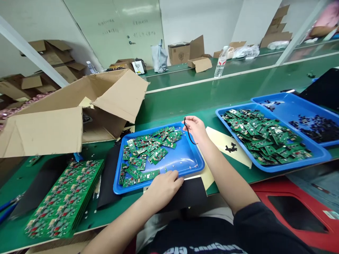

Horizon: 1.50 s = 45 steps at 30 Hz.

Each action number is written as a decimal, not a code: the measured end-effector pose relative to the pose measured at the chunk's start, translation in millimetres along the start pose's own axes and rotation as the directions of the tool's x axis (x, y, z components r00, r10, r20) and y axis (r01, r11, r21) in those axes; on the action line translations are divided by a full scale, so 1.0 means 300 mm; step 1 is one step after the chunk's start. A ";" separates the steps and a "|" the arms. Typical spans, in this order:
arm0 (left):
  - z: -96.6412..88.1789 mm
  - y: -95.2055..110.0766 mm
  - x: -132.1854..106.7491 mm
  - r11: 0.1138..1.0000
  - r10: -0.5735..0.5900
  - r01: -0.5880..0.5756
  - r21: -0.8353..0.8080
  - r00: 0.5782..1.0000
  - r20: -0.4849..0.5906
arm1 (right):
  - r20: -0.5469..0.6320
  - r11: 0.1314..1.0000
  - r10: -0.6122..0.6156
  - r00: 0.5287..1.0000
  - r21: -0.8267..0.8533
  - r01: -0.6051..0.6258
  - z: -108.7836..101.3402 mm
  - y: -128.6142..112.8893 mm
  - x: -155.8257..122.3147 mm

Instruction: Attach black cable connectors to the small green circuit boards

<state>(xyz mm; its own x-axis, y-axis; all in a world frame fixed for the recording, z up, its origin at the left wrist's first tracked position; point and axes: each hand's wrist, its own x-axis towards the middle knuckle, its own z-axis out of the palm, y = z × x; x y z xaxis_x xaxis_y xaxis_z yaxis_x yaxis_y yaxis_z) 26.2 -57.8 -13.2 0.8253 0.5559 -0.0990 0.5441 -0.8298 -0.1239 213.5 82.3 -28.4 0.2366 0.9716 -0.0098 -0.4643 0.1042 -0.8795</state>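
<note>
My right hand (195,127) pinches a thin black strip (188,133) above the far right corner of a blue tray (182,163). The strip dangles in a curve. Several small green circuit boards (158,156) lie loose in that tray, mostly on its left side. At the tray's near rim, my left hand (165,186) has its fingers curled over a black sheet (190,194), which lies partly under the hand. The undersides of the left fingers are hidden.
A second blue tray (319,155) heaped with boards stands right, beside another holding small black parts (320,127). Stacked board panels (66,197) and blue-handled pliers (10,206) sit left. An open carton (53,123) stands behind, and a water bottle (221,62) farther back.
</note>
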 end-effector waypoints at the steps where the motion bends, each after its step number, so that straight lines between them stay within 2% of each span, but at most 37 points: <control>1: 0.003 0.005 -0.001 1.000 -0.001 0.001 -0.001 1.000 -0.001 | 0.004 1.000 0.001 1.000 -0.005 -0.001 -0.001 -0.001 0.001; 8: 0.024 0.046 -0.007 1.000 -0.004 0.005 -0.011 0.999 0.053 | 0.024 1.000 0.001 1.000 -0.024 -0.001 -0.004 -0.011 0.000; 14: 0.056 0.065 -0.032 0.996 -0.086 0.086 -0.032 0.996 -0.001 | 0.024 1.000 0.000 1.000 -0.017 0.000 0.003 -0.022 -0.006; 17: 0.041 0.079 -0.008 0.995 -0.101 0.101 -0.006 0.995 -0.008 | 0.029 1.000 0.000 1.000 -0.020 0.001 0.006 -0.023 -0.010; 20: 0.021 0.089 0.041 0.994 -0.105 0.104 0.016 0.993 0.048 | 0.039 1.000 0.002 0.999 -0.030 -0.001 0.009 -0.024 -0.016; 25: 0.022 0.094 0.092 0.998 -0.064 0.062 0.019 0.996 0.070 | 0.050 0.999 0.000 0.999 -0.048 0.003 0.012 -0.028 -0.024; 31: 0.002 0.072 0.079 1.000 0.007 -0.007 -0.010 1.000 0.022 | 0.060 0.998 -0.023 0.998 -0.057 0.027 0.012 -0.025 -0.028; 34: -0.027 0.016 0.089 0.986 -0.137 0.136 -0.094 0.991 -0.005 | 0.063 0.997 -0.045 0.997 -0.066 0.049 0.010 -0.023 -0.029; 36: -0.038 -0.034 0.107 0.946 -0.297 0.297 -0.132 0.955 0.022 | 0.066 0.995 -0.063 0.996 -0.077 0.068 0.009 -0.021 -0.029; 40: -0.030 -0.124 0.150 0.902 -0.397 0.395 -0.175 0.917 0.025 | 0.071 0.988 -0.093 0.993 -0.118 0.101 0.008 -0.012 -0.026; 45: -0.009 -0.217 0.219 0.807 -0.573 0.549 -0.218 0.817 -0.062 | 0.096 0.972 -0.127 0.987 -0.186 0.143 0.016 0.002 -0.034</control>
<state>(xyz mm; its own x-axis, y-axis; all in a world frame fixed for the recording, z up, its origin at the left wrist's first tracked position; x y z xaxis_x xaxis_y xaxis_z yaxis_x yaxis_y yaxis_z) 45.4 32.6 -9.1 0.3718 0.9269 0.0513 0.9252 -0.3745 0.0606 206.7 73.5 -26.5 0.2107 0.9664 0.1476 -0.2583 0.2007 -0.9450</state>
